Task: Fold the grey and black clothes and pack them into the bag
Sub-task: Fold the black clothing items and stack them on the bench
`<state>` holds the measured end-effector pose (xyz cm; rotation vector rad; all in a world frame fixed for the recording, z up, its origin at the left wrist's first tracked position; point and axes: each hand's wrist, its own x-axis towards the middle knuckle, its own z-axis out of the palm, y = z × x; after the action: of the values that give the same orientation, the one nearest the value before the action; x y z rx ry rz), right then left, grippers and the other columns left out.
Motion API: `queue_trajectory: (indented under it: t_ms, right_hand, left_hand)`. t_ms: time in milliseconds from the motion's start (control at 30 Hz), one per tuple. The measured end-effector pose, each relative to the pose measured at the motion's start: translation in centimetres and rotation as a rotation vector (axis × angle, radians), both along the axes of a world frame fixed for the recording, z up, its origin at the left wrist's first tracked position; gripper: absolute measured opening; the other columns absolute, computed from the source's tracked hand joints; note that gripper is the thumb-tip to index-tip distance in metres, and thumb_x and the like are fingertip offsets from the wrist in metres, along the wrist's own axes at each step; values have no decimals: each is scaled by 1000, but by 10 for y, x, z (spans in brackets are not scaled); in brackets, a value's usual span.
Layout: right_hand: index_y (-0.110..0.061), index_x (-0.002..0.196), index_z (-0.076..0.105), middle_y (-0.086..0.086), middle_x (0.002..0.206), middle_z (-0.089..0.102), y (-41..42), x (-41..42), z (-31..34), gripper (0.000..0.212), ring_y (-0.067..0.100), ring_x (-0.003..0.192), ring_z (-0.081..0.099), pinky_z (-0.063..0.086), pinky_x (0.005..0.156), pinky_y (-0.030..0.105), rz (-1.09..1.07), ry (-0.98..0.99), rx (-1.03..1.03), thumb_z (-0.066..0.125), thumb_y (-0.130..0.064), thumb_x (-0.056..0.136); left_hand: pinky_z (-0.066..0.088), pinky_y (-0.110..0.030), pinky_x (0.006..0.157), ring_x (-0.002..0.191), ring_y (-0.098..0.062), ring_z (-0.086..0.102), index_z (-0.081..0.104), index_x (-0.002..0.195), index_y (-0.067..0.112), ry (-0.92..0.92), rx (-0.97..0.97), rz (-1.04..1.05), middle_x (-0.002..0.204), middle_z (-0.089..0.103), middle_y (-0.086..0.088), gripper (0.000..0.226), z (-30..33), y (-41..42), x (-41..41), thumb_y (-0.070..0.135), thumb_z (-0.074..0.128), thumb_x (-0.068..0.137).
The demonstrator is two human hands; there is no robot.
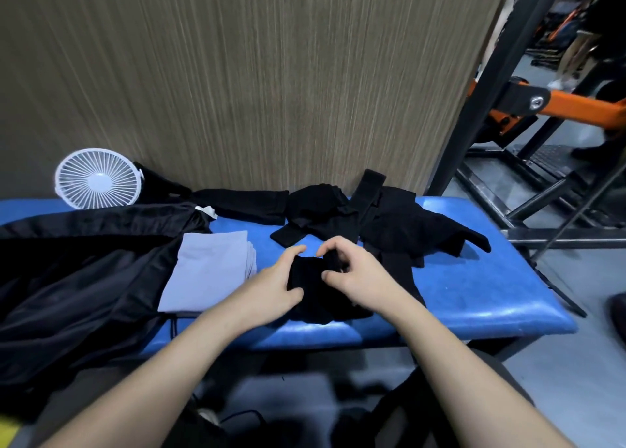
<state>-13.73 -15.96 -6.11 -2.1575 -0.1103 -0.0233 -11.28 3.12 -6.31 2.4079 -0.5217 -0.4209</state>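
Note:
A small black garment (313, 288) lies bunched on the blue padded bench (474, 285) near its front edge. My left hand (277, 285) grips its left side, thumb and fingers curled around the cloth. My right hand (352, 274) pinches its upper right part. A folded grey cloth (210, 271) rests just left of my hands. Behind them lies a loose pile of black clothes (382, 224). A large black garment or bag (74, 278) spreads over the bench's left end; I cannot tell which.
A white desk fan (98, 178) stands at the back left against a wood-grain wall (254, 74). A black and orange metal frame (542, 108) stands to the right. A dark bag-like shape (423, 410) sits below the bench by my right arm.

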Motion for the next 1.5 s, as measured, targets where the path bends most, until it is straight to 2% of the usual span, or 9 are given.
queue_trajectory:
  t_ms: [200,333,467,667,833,967,1100,1333,1500]
  right_hand:
    - [-35,118,49,0,70,53,27,6,-4,39,6,49,50,47,54,31,120,99,14,64,-15,88]
    - [-28,130,38,11,83,65,32,4,3,48,30,56,64,50,51,33,132,207,261,55,-4,92]
    - [-15,124,43,15,84,66,22,3,8,42,31,60,63,51,53,34,72,218,382,40,9,90]
    - [-30,88,59,-7,75,65,-5,7,-6,28,15,67,57,51,69,37,-82,-58,-314,48,-5,83]
    - [-27,105,55,-7,92,50,-9,3,-9,23,16,81,55,50,79,37,80,106,-562,60,-15,85]
    - [-23,115,56,-4,99,45,-13,2,-11,31,16,94,49,45,86,30,130,87,-560,64,-19,86]
    - [-27,123,56,-3,104,44,-26,1,-11,49,18,105,42,40,96,32,157,70,-563,76,-34,79]
    - [-32,141,44,-7,117,46,-31,1,-13,88,18,112,41,35,99,33,171,120,-686,82,-57,66]
    - [-29,135,49,-7,111,49,-20,7,-10,59,15,107,42,33,105,36,138,73,-622,69,-53,85]
  left_hand:
    - [49,-42,74,79,-28,62,-3,150,51,48,-36,44,103,65,-7,77,-2,0,2,21,41,94]
    - [50,-48,78,78,-25,60,4,149,57,100,-124,104,90,61,-10,67,-2,7,5,29,36,97]
    - [42,-23,67,80,-16,58,14,152,45,28,-104,59,107,64,-10,67,0,6,-1,47,53,97]
    - [42,-29,98,117,-17,53,42,141,39,-138,88,-41,124,48,5,51,-10,7,1,25,56,95]
    - [46,-40,97,114,-25,53,37,142,31,-177,218,-30,144,26,0,50,-14,2,-4,23,51,95]
    - [30,-38,114,146,-23,15,42,137,17,-450,266,-87,161,3,-3,52,-12,-5,-9,7,54,87]
    - [36,-30,105,128,-20,42,54,126,18,-574,297,-148,143,37,6,43,-13,-7,-9,4,55,85]
    - [12,-30,119,136,-18,38,47,141,18,-537,542,-184,153,34,4,46,-13,1,-1,13,49,96]
    - [3,-34,124,134,-13,41,49,139,20,-480,584,-210,151,34,6,49,-10,13,2,9,50,91]
